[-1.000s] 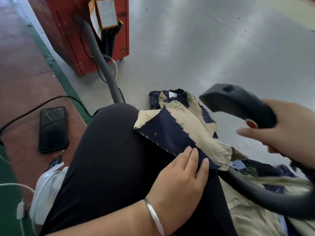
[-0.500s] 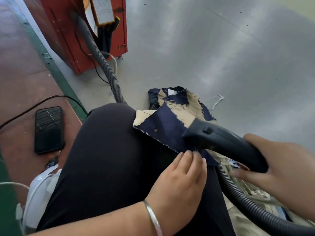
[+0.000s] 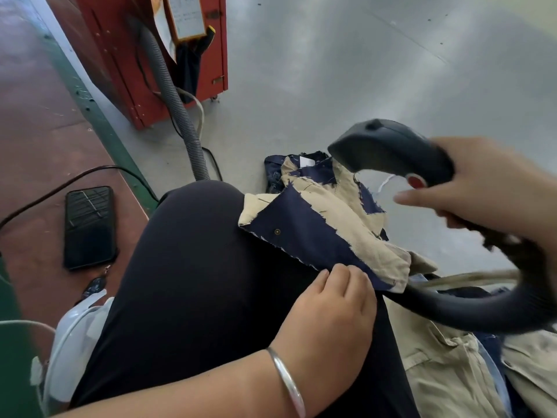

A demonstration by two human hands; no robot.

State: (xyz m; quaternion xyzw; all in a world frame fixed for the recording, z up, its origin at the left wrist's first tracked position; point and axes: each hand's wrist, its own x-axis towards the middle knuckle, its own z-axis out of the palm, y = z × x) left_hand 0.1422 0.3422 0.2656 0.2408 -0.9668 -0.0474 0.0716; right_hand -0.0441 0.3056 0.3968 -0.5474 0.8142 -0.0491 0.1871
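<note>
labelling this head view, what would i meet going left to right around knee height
phone → grey corrugated hose → navy and tan fabric piece → right hand gripping the dark nozzle

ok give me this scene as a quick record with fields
garment piece: navy and khaki, frayed edges, draped over the thigh
left hand: pinches its near edge
right hand: grips the suction nozzle, held over the piece's far end
hose: loops from the nozzle, right of the thigh
phone: on the floor, left of the thigh
</note>
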